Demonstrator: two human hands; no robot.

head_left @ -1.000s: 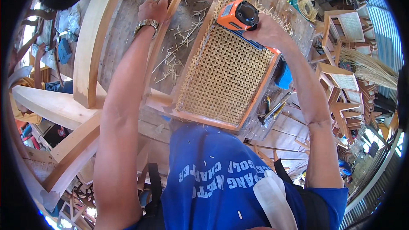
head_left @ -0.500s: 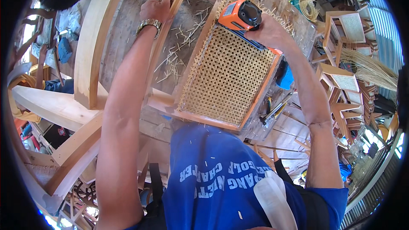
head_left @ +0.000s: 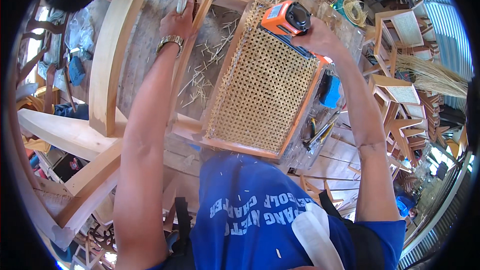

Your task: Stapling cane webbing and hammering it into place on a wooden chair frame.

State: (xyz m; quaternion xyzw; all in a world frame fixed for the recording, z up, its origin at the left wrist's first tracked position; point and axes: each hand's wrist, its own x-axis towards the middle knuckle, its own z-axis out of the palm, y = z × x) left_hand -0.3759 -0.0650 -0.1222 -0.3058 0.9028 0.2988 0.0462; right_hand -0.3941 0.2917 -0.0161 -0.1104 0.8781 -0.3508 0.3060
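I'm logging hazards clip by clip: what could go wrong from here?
The right hand holds an orange tool over the cane mesh; a slip might tear the weave. Loose cane ends around the mesh could snag on the tool. The left hand is at a wooden bar, away from the mesh, so the mesh might shift.

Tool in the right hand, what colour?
The tool is mostly orange and black, shown best in the head view.
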